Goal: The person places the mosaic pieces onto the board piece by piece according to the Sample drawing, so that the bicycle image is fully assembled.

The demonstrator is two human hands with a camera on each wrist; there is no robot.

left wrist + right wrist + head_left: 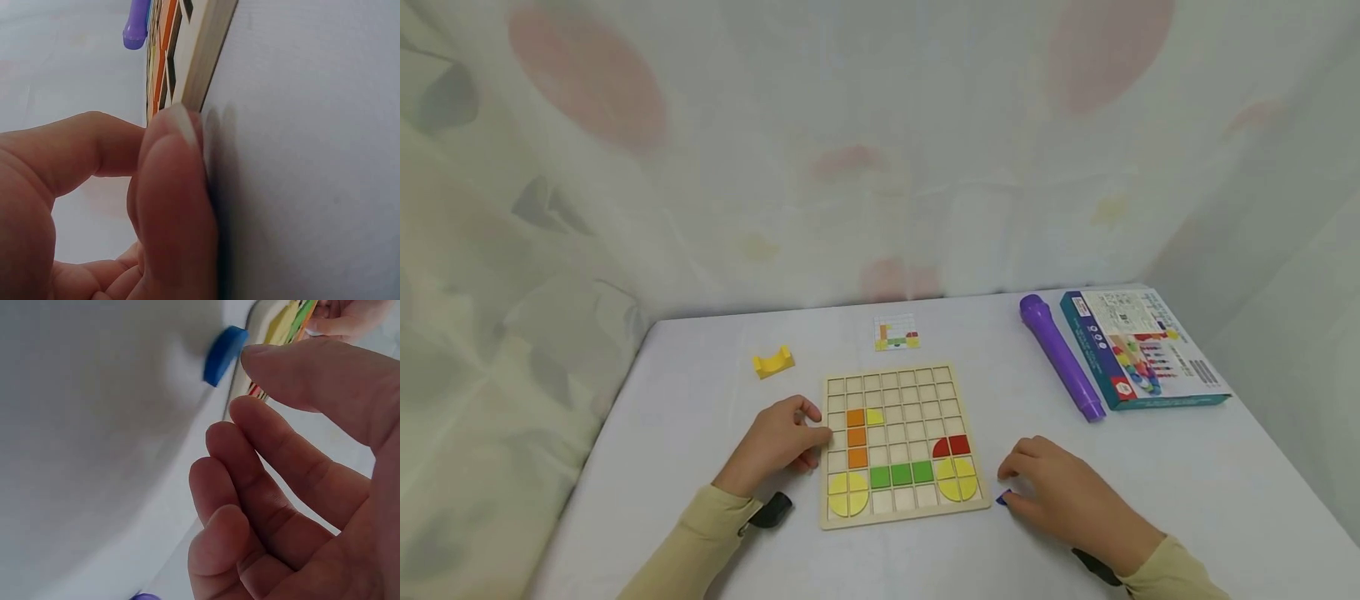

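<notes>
A wooden grid board (901,515) lies on the white table, with orange squares (857,437), green squares (901,475), yellow circles (848,494) made of quarter pieces, a yellow quarter (874,417) and red pieces (958,445) in its cells. At its left edge is my left hand (778,440), fingers loosely bent and holding nothing; its fingertips come up against the rim in the left wrist view. Off the lower right corner, my right hand (1060,492) has its thumb tip by a small blue piece (225,355). The other fingers are apart from that piece.
Behind the board lies a pattern card (897,332). A yellow curved block (773,362) stands at the back left. To the right are a purple microphone-shaped tube (1062,358) and a game box (1146,346). A patterned curtain (880,167) hangs behind the table.
</notes>
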